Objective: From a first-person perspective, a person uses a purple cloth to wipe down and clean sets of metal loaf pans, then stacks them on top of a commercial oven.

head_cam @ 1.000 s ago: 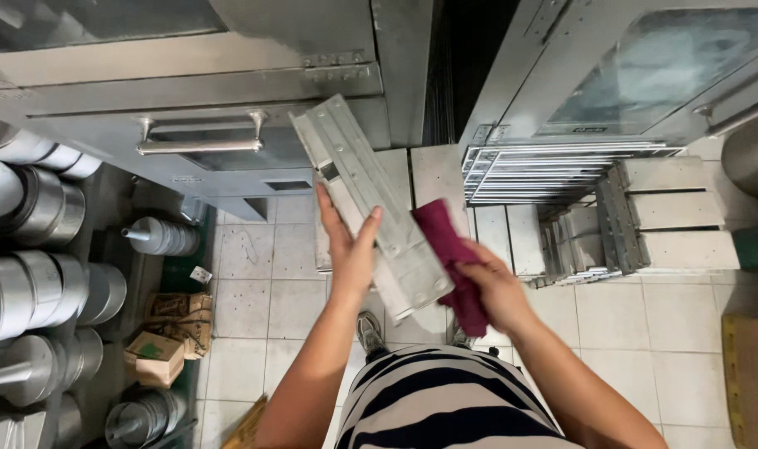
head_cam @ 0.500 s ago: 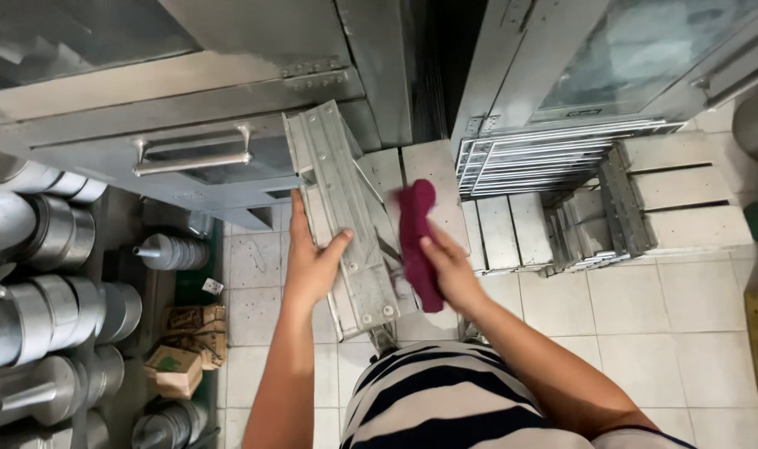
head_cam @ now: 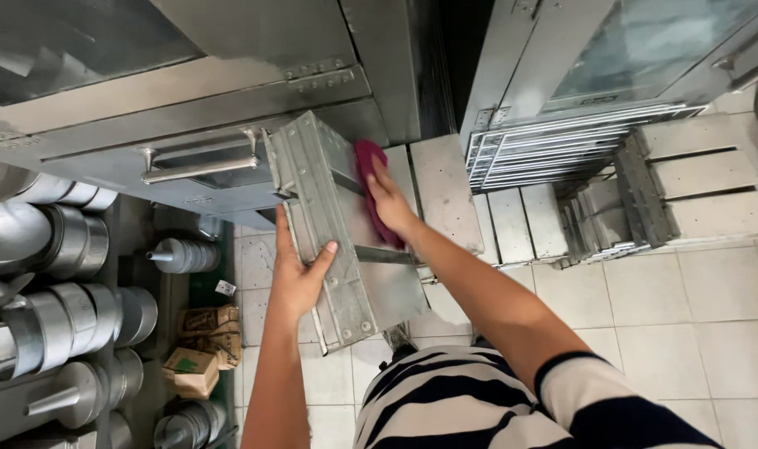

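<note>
- The left hand (head_cam: pixel 300 278) grips the long edge of a galvanised metal rack piece (head_cam: pixel 337 241), thumb hooked over the near face at its flange and the fingers wrapped behind it, out of sight.
- The right hand (head_cam: pixel 387 204) lies flat with the fingers together, pressing a dark red cloth (head_cam: pixel 372 187) against the inner face of the rack piece, near its upper half.
- The rack piece is held in the air in front of the person's striped shirt (head_cam: pixel 478 399), tilted so that its upper end leans toward the steel oven (head_cam: pixel 229 91).
- It is a folded sheet-metal channel: dull grey, slightly mottled, with raised flanges, a row of rivets or screw heads along the edge, and cross ledges on the inside.
- The cloth is soft and bunched, folded under the palm, and its top end shows above the fingertips.
- The oven above the rack piece is brushed steel with a bar handle (head_cam: pixel 200 166) just left of the rack piece's top end.
- Right of the rack piece, a stack of wire oven shelves (head_cam: pixel 553 154) and more grey metal frames (head_cam: pixel 637 195) lie on the pale tiled floor (head_cam: pixel 711 308).
- Left of the rack piece stand rows of round shiny metal canisters (head_cam: pixel 71 249), and below them two brown paper bags (head_cam: pixel 200 349).
</note>
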